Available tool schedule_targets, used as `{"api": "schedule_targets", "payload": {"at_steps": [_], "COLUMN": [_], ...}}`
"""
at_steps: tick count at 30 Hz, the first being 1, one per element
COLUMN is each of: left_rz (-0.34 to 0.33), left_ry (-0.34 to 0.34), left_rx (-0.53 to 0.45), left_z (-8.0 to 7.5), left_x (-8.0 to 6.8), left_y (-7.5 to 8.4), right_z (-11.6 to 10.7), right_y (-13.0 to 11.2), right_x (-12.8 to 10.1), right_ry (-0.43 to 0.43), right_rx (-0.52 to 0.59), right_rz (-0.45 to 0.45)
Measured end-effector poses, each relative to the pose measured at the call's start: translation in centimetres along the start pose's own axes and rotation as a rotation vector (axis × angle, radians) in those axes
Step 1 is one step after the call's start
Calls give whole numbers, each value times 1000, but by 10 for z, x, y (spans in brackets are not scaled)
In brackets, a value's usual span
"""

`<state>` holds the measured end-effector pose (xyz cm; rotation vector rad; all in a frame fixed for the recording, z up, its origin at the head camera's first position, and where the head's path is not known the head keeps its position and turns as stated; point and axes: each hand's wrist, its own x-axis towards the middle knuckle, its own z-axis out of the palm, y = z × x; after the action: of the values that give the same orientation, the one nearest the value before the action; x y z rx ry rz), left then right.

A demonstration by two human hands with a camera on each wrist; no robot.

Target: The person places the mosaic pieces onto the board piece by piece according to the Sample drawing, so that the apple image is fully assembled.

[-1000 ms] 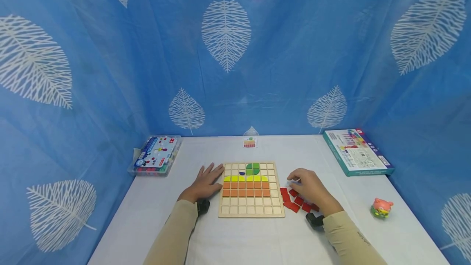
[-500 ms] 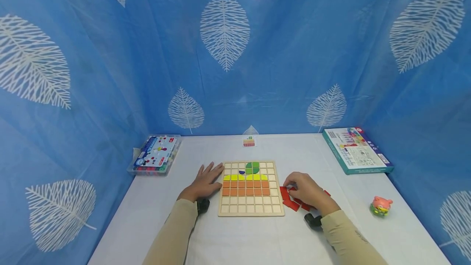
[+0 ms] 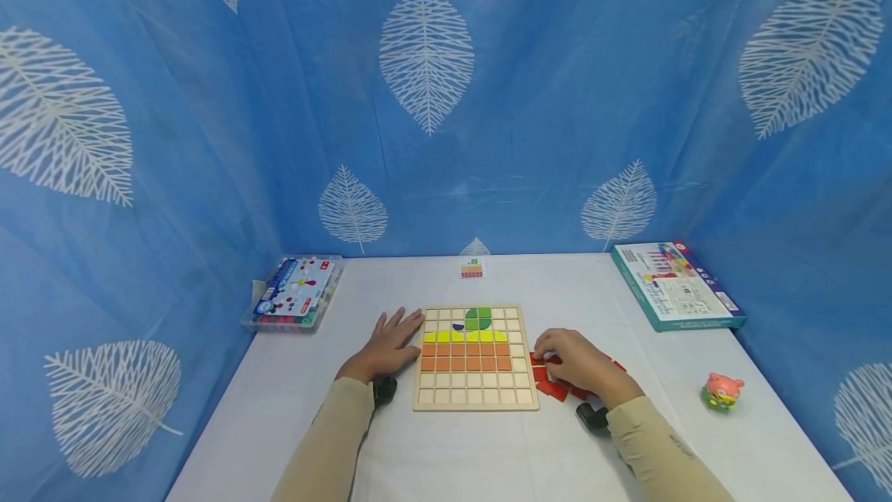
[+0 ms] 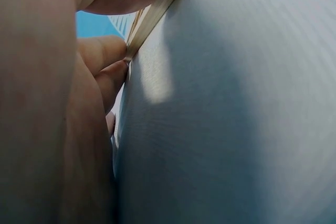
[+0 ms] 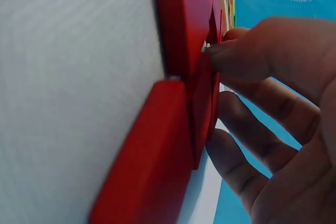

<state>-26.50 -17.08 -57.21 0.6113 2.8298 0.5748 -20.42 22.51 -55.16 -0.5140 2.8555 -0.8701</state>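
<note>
A wooden grid board (image 3: 476, 393) lies on the white table, with green, yellow and orange tiles filling its upper rows. My left hand (image 3: 387, 345) rests flat beside it, fingers straight against the board's left edge (image 4: 157, 9). Several red square tiles (image 3: 554, 390) lie in a loose pile just right of the board. My right hand (image 3: 554, 359) is curled over that pile. In the right wrist view its thumb (image 5: 247, 51) and fingers pinch the edge of a red tile (image 5: 202, 103) that lies on the other red tiles (image 5: 152, 150).
A clear plastic box of coloured pieces (image 3: 296, 294) sits at the back left, a teal game box (image 3: 674, 287) at the back right. A small pattern card (image 3: 471, 269) lies behind the board. A pink and green toy (image 3: 722, 393) stands at the right. Blue leaf-print curtains surround the table.
My right hand has slid a little left and lower onto the red tiles, closer to the board's right edge. The left hand and the board have stayed still.
</note>
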Motion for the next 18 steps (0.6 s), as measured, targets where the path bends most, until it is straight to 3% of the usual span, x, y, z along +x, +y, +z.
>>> {"api": "schedule_targets", "payload": {"at_steps": [7,18], "left_rz": [-6,3], "left_ry": [-2,-5], "left_rx": [8,-6], "left_z": [-1,-2], "left_x": [-1,-1], "left_y": [1,1], "right_z": [-1,0], "right_y": [0,-6], "right_x": [-1,0], "right_ry": [40,97], "right_rx": [-43,-60], "right_rz": [-109,-76]}}
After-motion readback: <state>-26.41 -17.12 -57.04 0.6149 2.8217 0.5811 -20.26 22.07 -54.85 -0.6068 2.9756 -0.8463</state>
